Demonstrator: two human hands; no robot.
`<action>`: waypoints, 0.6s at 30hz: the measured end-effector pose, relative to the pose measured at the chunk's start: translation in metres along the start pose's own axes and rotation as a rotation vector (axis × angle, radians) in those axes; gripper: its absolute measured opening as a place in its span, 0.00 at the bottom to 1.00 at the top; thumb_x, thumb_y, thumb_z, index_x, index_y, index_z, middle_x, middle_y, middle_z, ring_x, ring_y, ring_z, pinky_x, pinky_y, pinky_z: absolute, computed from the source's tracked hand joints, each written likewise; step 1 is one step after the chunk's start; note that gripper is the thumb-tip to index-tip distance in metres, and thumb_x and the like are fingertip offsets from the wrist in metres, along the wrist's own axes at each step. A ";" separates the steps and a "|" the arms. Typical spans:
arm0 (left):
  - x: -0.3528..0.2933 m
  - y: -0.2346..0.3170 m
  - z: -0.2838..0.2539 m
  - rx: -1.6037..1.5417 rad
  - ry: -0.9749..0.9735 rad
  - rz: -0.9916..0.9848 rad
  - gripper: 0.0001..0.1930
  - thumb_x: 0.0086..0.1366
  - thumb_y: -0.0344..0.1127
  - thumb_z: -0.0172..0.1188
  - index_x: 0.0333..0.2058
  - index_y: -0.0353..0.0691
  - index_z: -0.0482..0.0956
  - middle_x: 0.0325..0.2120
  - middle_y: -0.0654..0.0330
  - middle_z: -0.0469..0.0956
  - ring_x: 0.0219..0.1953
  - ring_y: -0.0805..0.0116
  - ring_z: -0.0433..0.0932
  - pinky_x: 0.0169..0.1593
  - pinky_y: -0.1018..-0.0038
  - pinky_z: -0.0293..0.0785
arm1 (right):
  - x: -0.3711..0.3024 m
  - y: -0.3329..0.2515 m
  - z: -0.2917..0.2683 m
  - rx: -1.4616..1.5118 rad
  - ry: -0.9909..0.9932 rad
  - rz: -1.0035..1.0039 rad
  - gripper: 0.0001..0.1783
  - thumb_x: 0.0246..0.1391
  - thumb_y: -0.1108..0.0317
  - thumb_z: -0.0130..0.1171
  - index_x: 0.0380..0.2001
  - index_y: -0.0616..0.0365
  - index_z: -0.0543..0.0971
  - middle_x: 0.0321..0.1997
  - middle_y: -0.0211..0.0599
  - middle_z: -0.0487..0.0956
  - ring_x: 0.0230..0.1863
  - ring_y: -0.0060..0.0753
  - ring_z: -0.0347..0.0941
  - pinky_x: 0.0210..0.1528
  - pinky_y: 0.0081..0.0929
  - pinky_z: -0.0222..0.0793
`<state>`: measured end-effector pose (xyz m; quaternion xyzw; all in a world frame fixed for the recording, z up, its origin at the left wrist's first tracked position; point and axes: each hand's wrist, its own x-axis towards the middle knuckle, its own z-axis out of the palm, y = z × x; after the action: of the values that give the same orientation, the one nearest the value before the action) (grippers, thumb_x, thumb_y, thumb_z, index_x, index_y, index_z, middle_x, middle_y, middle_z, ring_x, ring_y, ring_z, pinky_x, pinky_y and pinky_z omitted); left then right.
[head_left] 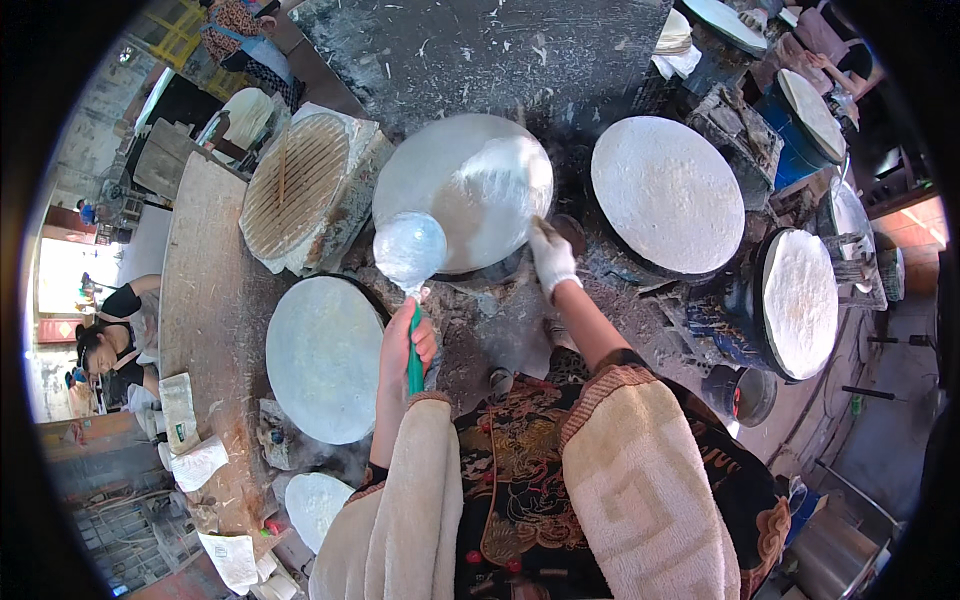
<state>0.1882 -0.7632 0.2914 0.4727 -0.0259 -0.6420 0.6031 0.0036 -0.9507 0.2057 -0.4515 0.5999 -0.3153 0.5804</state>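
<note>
My left hand (422,348) is closed round the green handle (415,372) of a ladle. Its round bowl (408,248), coated in wet white, hangs over the front left rim of the middle round griddle (420,160). A bright, shiny patch (500,165) lies across the right part of that griddle. My right hand (552,260), in a white glove, reaches to the griddle's right front edge. Its fingers are pressed together at the rim; whatever they may hold is too small to make out.
Round griddles with pale sheets stand to the right (668,195), far right (800,300) and near left (325,360). A slatted round rack (295,185) sits back left beside a long wooden table (205,270). One person (125,330) is beyond the table; others are farther back.
</note>
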 end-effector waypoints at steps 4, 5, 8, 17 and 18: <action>0.018 -0.010 -0.013 -0.071 -0.157 -0.171 0.15 0.68 0.51 0.43 0.27 0.48 0.65 0.09 0.71 0.59 0.09 0.79 0.59 0.12 0.81 0.54 | -0.009 -0.028 0.005 0.131 -0.265 0.042 0.26 0.54 0.53 0.53 0.50 0.61 0.73 0.48 0.41 0.76 0.46 0.25 0.70 0.49 0.20 0.64; 0.019 -0.011 -0.013 -0.076 -0.175 -0.191 0.17 0.67 0.52 0.43 0.25 0.49 0.64 0.08 0.71 0.58 0.10 0.79 0.59 0.12 0.81 0.53 | -0.007 -0.019 -0.004 0.161 -0.194 -0.082 0.26 0.55 0.54 0.53 0.50 0.62 0.73 0.48 0.40 0.76 0.46 0.24 0.71 0.49 0.20 0.64; 0.023 -0.013 -0.012 -0.050 -0.195 -0.212 0.22 0.66 0.56 0.44 0.18 0.49 0.64 0.07 0.71 0.56 0.10 0.78 0.59 0.11 0.81 0.52 | -0.009 -0.002 -0.029 0.181 -0.051 -0.072 0.27 0.57 0.52 0.49 0.51 0.64 0.72 0.48 0.42 0.76 0.46 0.25 0.71 0.49 0.19 0.64; 0.097 0.013 -0.001 -0.235 -0.028 -0.221 0.21 0.64 0.53 0.49 0.17 0.47 0.63 0.10 0.70 0.61 0.11 0.78 0.62 0.13 0.82 0.58 | 0.054 -0.016 -0.034 0.023 -0.225 0.022 0.21 0.54 0.54 0.55 0.48 0.52 0.76 0.31 0.32 0.78 0.26 0.20 0.70 0.28 0.18 0.66; 0.111 0.019 -0.002 -0.269 -0.031 -0.214 0.20 0.64 0.52 0.50 0.19 0.46 0.64 0.10 0.70 0.62 0.11 0.78 0.61 0.14 0.82 0.59 | 0.060 -0.032 -0.035 0.063 -0.194 0.085 0.24 0.54 0.53 0.54 0.51 0.54 0.74 0.34 0.31 0.78 0.28 0.20 0.70 0.31 0.18 0.66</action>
<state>0.2231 -0.8553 0.2378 0.3779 0.1013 -0.7074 0.5886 -0.0204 -1.0233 0.2146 -0.4356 0.5494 -0.2640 0.6624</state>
